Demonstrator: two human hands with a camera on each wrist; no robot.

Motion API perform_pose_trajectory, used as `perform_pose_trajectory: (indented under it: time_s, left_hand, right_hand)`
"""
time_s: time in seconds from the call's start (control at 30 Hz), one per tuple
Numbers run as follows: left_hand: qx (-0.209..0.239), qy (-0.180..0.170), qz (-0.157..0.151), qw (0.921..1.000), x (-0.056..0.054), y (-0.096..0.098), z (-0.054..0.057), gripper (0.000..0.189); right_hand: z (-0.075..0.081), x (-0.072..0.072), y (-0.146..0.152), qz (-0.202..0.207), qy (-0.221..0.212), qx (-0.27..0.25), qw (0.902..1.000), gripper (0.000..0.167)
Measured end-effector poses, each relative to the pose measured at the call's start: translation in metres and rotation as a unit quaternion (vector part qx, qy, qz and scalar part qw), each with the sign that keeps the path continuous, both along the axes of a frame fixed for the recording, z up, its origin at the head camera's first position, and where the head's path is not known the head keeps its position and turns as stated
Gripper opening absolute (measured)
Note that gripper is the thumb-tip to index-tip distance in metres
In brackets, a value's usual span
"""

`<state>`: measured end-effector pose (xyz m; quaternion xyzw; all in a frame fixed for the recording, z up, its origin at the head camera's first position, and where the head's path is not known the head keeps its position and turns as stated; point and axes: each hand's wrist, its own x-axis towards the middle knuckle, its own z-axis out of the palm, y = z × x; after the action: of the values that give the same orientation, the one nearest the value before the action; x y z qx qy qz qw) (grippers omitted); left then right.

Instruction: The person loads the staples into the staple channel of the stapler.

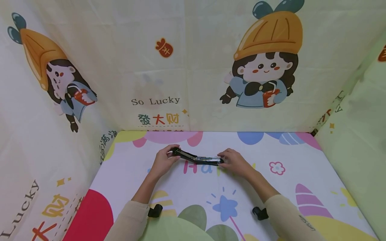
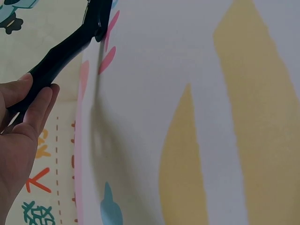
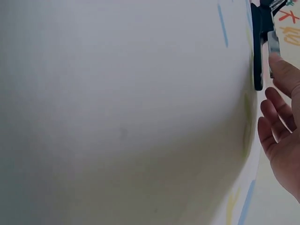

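A black stapler (image 1: 196,158) is swung wide open near the far middle of the table, its metal staple channel (image 1: 208,159) facing up. My left hand (image 1: 164,160) grips the end of the raised top arm between thumb and fingers. That arm slants up to the left in the left wrist view, with my left hand (image 2: 23,112) around its end. At the other end, my right hand (image 1: 236,162) holds the tip of the channel. The right wrist view has the thumb of my right hand (image 3: 283,122) on the metal tip, above the black base (image 3: 257,51).
The table (image 1: 259,187) has a cover printed with coloured shapes and letters. Cloth walls (image 1: 205,80) with cartoon figures stand at the back and both sides. A black strap piece (image 1: 155,211) sits at the left cuff and another (image 1: 260,213) at the right cuff.
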<state>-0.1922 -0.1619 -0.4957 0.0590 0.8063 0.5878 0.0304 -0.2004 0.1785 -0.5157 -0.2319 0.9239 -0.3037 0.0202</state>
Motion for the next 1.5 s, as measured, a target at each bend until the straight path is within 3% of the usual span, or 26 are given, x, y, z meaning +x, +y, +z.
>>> perform_pose_trajectory:
  time_s: [0.57,0.87,1.5]
  left_hand:
    - [-0.009,-0.004,0.007,0.9999,0.001,0.001,0.002,0.052]
    - [-0.009,0.019,-0.007,0.9998,0.001,0.005,0.006,0.053]
    - [-0.044,0.037,0.013,0.9983,0.001,0.03,0.014,0.047]
  right_hand:
    - [-0.007,-0.003,0.002,-0.028,-0.054,-0.002,0.9981,0.03]
    - [-0.008,-0.004,0.001,-0.024,-0.044,0.006,0.9987,0.028]
    - [-0.01,-0.004,0.001,-0.027,-0.05,0.004,0.9984,0.028]
